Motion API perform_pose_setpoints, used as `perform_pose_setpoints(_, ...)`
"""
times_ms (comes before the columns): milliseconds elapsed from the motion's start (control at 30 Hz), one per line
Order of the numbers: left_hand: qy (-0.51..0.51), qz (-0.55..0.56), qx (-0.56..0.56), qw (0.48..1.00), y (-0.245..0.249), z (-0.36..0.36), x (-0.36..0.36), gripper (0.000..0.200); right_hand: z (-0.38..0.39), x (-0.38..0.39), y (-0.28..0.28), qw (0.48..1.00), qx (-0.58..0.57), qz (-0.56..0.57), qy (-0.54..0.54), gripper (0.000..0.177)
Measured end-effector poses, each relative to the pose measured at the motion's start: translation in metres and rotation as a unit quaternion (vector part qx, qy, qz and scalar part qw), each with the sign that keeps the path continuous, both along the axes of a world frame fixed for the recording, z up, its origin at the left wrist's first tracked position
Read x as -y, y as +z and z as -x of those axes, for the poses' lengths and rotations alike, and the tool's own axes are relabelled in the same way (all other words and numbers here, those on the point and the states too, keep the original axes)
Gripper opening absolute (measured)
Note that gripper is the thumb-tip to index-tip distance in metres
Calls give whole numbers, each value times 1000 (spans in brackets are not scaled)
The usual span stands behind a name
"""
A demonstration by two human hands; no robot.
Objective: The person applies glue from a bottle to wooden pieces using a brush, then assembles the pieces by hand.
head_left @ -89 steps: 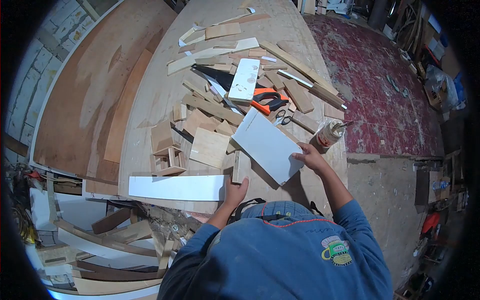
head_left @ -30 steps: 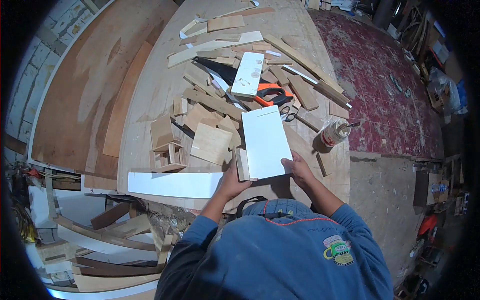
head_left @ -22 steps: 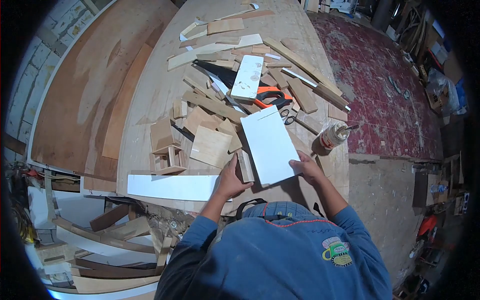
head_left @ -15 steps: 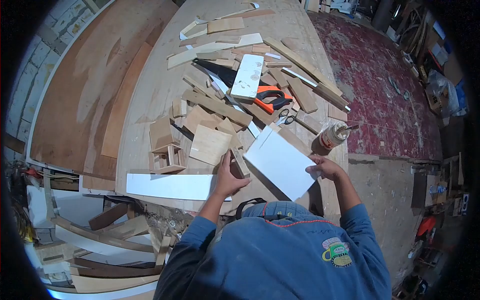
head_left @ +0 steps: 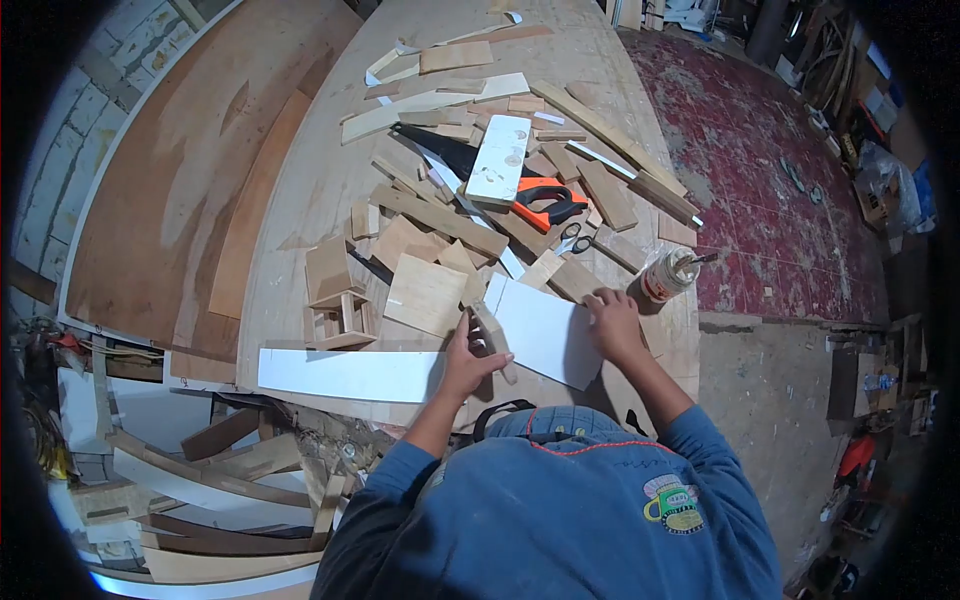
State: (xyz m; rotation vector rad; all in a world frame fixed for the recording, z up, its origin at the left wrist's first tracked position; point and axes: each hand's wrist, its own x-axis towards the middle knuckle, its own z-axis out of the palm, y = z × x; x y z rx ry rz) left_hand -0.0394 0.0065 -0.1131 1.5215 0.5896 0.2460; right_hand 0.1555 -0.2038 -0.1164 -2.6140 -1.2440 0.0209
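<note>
At the near edge of the table (head_left: 325,195), the left hand (head_left: 466,366) pinches a small wooden block (head_left: 490,330) between its thumb and fingers, holding it tilted by the left edge of a white board (head_left: 540,335). The white board lies slantwise on the table, in front of the person, between the two hands. The right hand (head_left: 616,324) is at the board's right end with its fingers bent and pointing away; whether it grips the board or only touches it, I cannot tell. Left of the left hand, a long white strip (head_left: 345,373) lies along the near edge. A little farther on the left stands a small wooden box (head_left: 345,320) with open compartments, and beside it, to the right, lies a square wooden piece (head_left: 424,296). On the right, beyond the right hand, a jar (head_left: 660,278) has a brush (head_left: 700,260) sticking out. Farther in, scissors (head_left: 574,240) lie near the orange-and-black handle of a saw (head_left: 560,207), and a stained white block (head_left: 498,160) rests over the saw. Past these, a long wooden strip (head_left: 590,123) slants across the right side.
</note>
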Motion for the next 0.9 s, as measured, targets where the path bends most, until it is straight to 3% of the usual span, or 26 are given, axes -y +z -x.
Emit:
perform_pose_setpoints(33,1,-1,0,1000,0,-3,3,106,9,-8,15,1000,-2,14,20,53)
perform_pose_setpoints(67,23,-21,-12,999,-1,-6,7,106,15,-13,11,988,-128,-56,65,54)
perform_pose_setpoints(133,42,-40,-23,998,-3,-13,16,107,33,-23,17,916,-331,-166,157,58)
perform_pose_setpoints(200,46,-113,-22,992,-7,-21,23,110,53,-34,39,820,-519,-199,136,57)
perform_pose_setpoints(233,51,-124,-4,991,-13,-23,28,104,55,-33,26,821,-518,-199,135,57)
perform_pose_setpoints(300,25,-138,-28,990,-24,-28,25,98,57,-35,-5,826,-518,-220,6,53)
perform_pose_setpoints(333,-2,-151,-51,987,-26,-29,24,92,54,-29,-10,826,-519,-221,5,53)
perform_pose_setpoints(367,-4,-156,-77,985,-28,-27,24,78,48,-20,-13,762,-598,-240,-60,52)
perform_pose_setpoints(400,-6,-155,-77,985,-23,-27,22,78,43,-11,-14,687,-669,-255,-123,50)
perform_pose_setpoints(433,-13,-313,-74,947,-19,-25,18,75,41,-2,-19,654,-691,-269,-152,48)
perform_pose_setpoints(467,-19,-462,-68,884,-17,-24,13,72,40,6,-24,654,-690,-268,-155,48)
perform_pose_setpoints(533,-41,-438,-98,893,-19,-26,3,74,40,19,-33,622,-695,-298,-206,46)
perform_pose_setpoints(600,-36,-467,-189,863,-22,-30,-2,78,42,25,-44,613,-691,-328,-197,40)
perform_pose_setpoints(667,-41,-433,-184,882,-27,-35,-8,82,43,30,-54,667,-649,-314,-186,34)
perform_pose_setpoints(867,-34,-414,-162,895,-17,-35,-12,84,47,33,-50,676,-636,-306,-211,30)
perform_pose_setpoints(900,-21,-345,-157,925,-17,-32,-13,79,47,33,-47,675,-637,-307,-211,30)
